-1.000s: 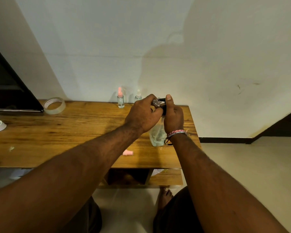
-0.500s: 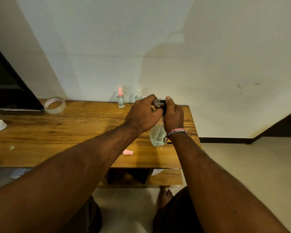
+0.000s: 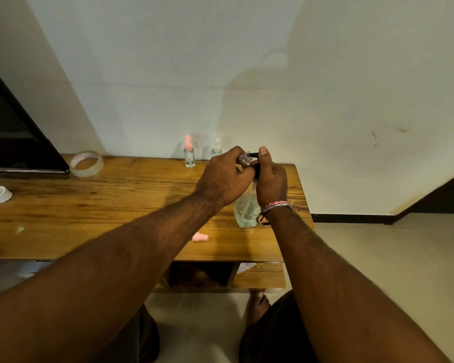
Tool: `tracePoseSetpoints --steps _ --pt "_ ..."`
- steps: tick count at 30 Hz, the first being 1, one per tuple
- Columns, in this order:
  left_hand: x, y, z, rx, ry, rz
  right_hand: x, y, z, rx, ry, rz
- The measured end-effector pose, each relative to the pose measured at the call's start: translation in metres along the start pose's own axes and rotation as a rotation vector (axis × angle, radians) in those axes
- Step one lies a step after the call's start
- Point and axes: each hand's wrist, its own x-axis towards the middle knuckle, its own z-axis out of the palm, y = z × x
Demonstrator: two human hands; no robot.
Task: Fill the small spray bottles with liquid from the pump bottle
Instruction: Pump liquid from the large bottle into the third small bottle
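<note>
Fingers (image 3: 243, 159) of my left hand (image 3: 224, 179) pinch a small spray bottle (image 3: 244, 161) under the pump bottle (image 3: 247, 210) nozzle; my right hand (image 3: 271, 183) grips the pump. Misaligned, liquid spills onto the counter (image 3: 116, 200).

— What can't be made out?
— The left hand (image 3: 224, 179) covers most of the small bottle (image 3: 244, 161); the right hand (image 3: 270, 183) hides the pump bottle (image 3: 245, 213) neck.
— And the black screen (image 3: 13, 137)?
— Cut off at the left edge.
</note>
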Motion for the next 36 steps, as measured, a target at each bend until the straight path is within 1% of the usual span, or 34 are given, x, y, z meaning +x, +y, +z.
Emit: tracePoseSetpoints --steps 6,12,19,27,32,36 --pt "0.000 0.002 0.003 -0.001 0.015 -0.034 0.002 0.000 0.000 -0.062 0.009 -0.042" --pt "0.000 0.001 0.002 0.018 0.006 -0.020 0.003 0.002 0.001 -0.059 0.001 -0.068" --pt "0.000 0.000 0.002 -0.002 0.023 -0.022 0.001 0.003 0.000 -0.038 -0.032 -0.043" --pt "0.001 0.000 0.002 -0.009 0.023 -0.025 0.004 0.004 -0.001 -0.046 0.000 -0.015" --pt "-0.001 0.001 0.002 0.020 0.016 -0.005 0.006 0.008 0.001 -0.093 0.025 -0.088" --pt "0.000 0.001 0.003 0.028 0.010 -0.003 0.008 0.009 0.001 -0.084 0.005 -0.090"
